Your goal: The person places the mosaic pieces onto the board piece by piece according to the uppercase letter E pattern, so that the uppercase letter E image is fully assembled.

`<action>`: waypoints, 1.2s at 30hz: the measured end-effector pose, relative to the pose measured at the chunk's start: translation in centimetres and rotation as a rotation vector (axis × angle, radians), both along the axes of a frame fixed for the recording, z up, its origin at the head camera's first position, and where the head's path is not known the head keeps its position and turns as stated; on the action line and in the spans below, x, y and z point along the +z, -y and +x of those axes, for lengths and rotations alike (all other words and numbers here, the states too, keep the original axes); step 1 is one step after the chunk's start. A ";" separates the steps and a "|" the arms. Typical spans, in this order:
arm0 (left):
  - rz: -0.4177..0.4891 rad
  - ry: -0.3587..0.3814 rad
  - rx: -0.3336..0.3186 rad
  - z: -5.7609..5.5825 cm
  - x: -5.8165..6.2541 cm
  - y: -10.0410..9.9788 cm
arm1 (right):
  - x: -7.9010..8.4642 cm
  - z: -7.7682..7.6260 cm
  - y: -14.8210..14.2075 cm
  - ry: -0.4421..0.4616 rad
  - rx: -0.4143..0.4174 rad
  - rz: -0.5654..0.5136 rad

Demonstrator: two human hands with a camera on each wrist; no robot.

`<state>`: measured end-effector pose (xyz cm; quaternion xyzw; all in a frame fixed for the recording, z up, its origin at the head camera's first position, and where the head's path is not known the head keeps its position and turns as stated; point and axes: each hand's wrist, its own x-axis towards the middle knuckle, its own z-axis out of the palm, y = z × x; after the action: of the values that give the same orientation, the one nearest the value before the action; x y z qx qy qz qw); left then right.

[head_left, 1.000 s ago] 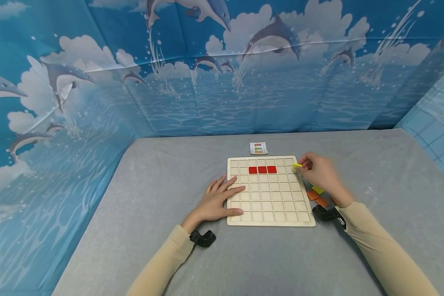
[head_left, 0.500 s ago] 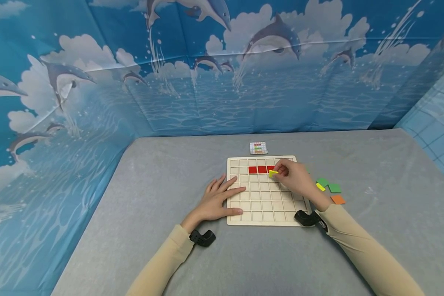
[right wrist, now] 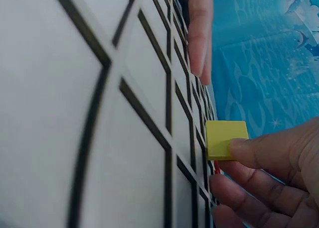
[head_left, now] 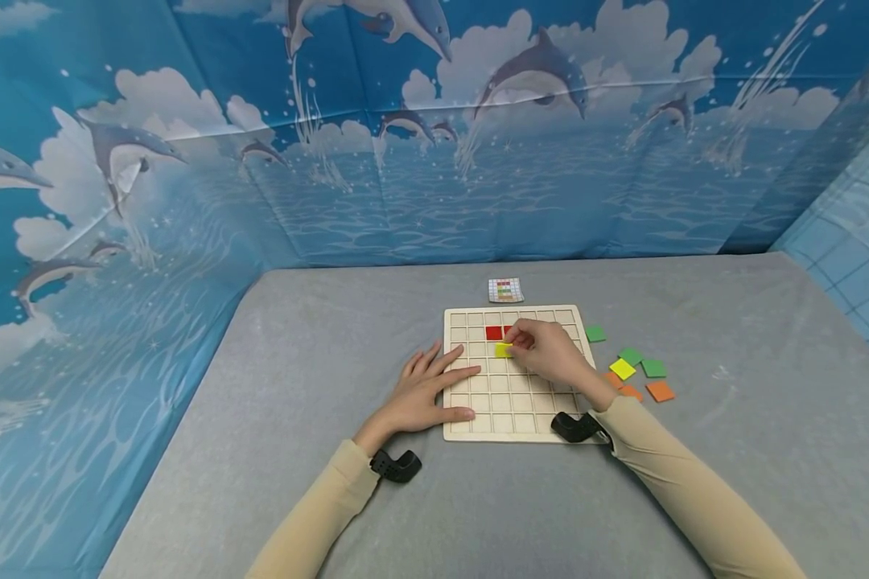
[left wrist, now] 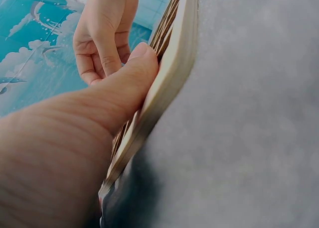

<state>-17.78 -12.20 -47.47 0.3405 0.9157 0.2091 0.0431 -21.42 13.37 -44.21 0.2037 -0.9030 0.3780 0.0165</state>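
A light wooden grid board (head_left: 521, 404) lies flat on the table. My right hand (head_left: 550, 354) pinches a yellow square tile (right wrist: 222, 136) between thumb and fingers, over the row just below the red tiles (head_left: 493, 333). In the right wrist view the tile stands tilted near the grid, and whether it touches cannot be told. Two red tiles show; the right hand covers the area to their right. With fingers spread, my left hand (head_left: 422, 394) rests on the board's left edge. Its thumb (left wrist: 132, 78) lies along that edge in the left wrist view.
Right of the board lie several loose tiles: green (head_left: 653, 368), yellow (head_left: 623, 369) and orange (head_left: 660, 392). A small card with a coloured grid pattern (head_left: 505, 290) lies behind the board. A dolphin-print cloth (head_left: 434, 193) hangs behind the grey table (head_left: 319, 338).
My right hand has carried the yellow tile leftward from the board's right edge to below the red tiles. It uncovers loose tiles and hides part of the red row. The left hand stays still.
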 end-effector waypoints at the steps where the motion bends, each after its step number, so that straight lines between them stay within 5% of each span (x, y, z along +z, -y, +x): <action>1: 0.001 0.000 -0.002 0.0 0.0 0.0 | 0.0 0.0 0.1 0.002 -0.002 0.008; 36: 0.019 0.003 -0.008 0.0 -0.1 0.0 | -0.2 0.2 0.6 -0.052 -0.022 0.117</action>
<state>-17.81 -12.19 -47.55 0.3441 0.9123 0.2180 0.0422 -21.24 12.73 -44.41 0.2043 -0.9250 0.3188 0.0320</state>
